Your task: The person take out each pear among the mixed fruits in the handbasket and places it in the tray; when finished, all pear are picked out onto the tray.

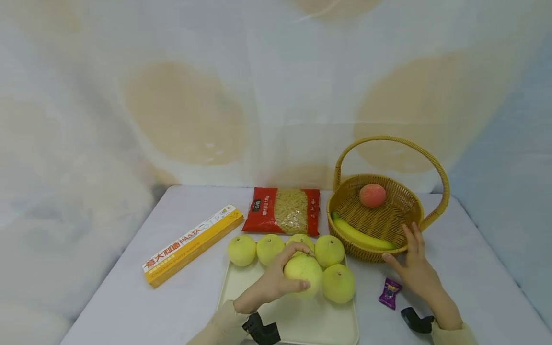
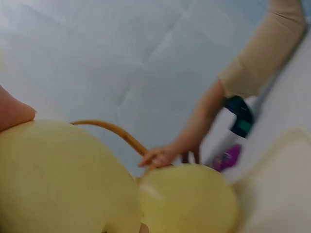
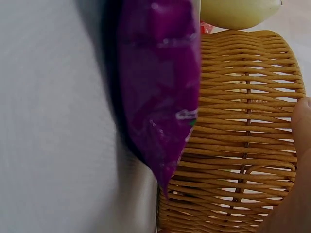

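Observation:
My left hand grips a round yellow-green fruit, lifted over the cream tray; the fruit also looms large in the left wrist view. Several similar fruits line the far and right sides of the tray. At the front right of the wicker basket is my right hand, fingers extended beside the rim near the handle's base. Its thumb shows by the woven wall in the right wrist view. Inside the basket lie a banana and a peach.
A small purple candy packet lies between the tray and my right wrist. Behind the tray is a red bag of pasta. To its left, a yellow-and-white pasta box lies diagonally. A curtain hangs behind the table.

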A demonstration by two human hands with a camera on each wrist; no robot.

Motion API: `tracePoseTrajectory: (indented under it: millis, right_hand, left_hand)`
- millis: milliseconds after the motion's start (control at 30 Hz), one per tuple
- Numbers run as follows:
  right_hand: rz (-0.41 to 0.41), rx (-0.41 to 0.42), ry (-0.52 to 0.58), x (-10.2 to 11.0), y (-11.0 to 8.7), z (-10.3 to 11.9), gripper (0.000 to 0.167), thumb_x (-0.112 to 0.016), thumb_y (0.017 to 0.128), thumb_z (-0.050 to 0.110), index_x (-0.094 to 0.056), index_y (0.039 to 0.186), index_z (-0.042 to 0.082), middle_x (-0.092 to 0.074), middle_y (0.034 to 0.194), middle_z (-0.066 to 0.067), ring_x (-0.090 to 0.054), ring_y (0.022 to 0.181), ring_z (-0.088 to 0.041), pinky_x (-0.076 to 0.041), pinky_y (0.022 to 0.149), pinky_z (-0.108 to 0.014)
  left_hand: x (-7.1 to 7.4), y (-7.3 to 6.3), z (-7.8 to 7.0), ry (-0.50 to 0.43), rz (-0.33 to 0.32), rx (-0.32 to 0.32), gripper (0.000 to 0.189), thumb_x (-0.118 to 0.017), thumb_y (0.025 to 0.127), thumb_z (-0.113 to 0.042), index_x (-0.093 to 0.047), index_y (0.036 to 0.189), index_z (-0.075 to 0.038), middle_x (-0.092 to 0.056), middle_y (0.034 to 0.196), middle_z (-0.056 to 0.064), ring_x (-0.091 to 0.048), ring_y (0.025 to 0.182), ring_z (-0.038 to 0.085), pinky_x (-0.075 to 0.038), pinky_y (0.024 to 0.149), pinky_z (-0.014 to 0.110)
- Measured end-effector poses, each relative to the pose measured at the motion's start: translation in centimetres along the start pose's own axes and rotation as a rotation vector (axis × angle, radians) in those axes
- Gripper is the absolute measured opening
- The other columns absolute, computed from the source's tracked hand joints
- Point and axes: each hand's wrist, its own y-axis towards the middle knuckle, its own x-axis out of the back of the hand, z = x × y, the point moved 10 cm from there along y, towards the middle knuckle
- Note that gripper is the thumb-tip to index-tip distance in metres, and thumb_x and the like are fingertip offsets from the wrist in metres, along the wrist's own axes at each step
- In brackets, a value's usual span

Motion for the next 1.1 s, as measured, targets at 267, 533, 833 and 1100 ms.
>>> tracePoseTrajectory:
  millis: [267,533,833,1100]
  right_hand:
    - [0.005,-0.018,0.017,-0.5,0.1,-0.1,0.093,-0.055,0.097,0.04,0.012,0.154,0.009,0.022,0.159,-0.021,-0.037,0.115,-0.07,-0.049,0.064,-0.062]
    - [0.02,-0.026,0.008,-1.2,-0.2,0.3,0.094,-0.054,0.097,0.043,0.013,0.154,0.009,0.023,0.159,-0.02,-0.036,0.116,-0.069,-0.049,0.068,-0.064]
    - [0.031,-0.019,0.008,-1.1,0.0,0.4,0.093,-0.052,0.098,0.044,0.014,0.154,0.009,0.023,0.159,-0.02,-0.044,0.109,-0.068,-0.05,0.058,-0.053]
    - [0.066,-0.038,-0.011,-0.3,-0.7,-0.4,0.093,-0.049,0.098,0.046,0.017,0.154,0.011,0.026,0.159,-0.017,-0.05,0.101,-0.067,-0.046,0.049,-0.038]
  left_hand:
    - [-0.2,-1.8,3.8,0.023,-0.037,0.017,0.052,-0.072,0.074,-0.012,-0.051,0.121,-0.007,-0.057,0.128,0.02,-0.051,0.112,0.004,-0.04,0.096,0.028]
    - [-0.7,-2.7,5.4,0.155,-0.084,-0.026,0.053,-0.078,0.076,-0.012,-0.051,0.121,-0.017,-0.056,0.133,0.011,-0.049,0.124,0.01,-0.033,0.109,0.03]
    - [-1.3,-3.1,5.3,0.258,-0.105,-0.022,0.053,-0.079,0.076,-0.013,-0.052,0.122,-0.021,-0.049,0.142,0.006,-0.04,0.134,0.02,-0.028,0.114,0.042]
    - [-2.6,-3.2,5.4,0.366,-0.134,0.016,0.063,-0.079,0.076,-0.015,-0.051,0.131,-0.026,-0.038,0.143,0.004,-0.027,0.131,0.029,-0.029,0.105,0.047]
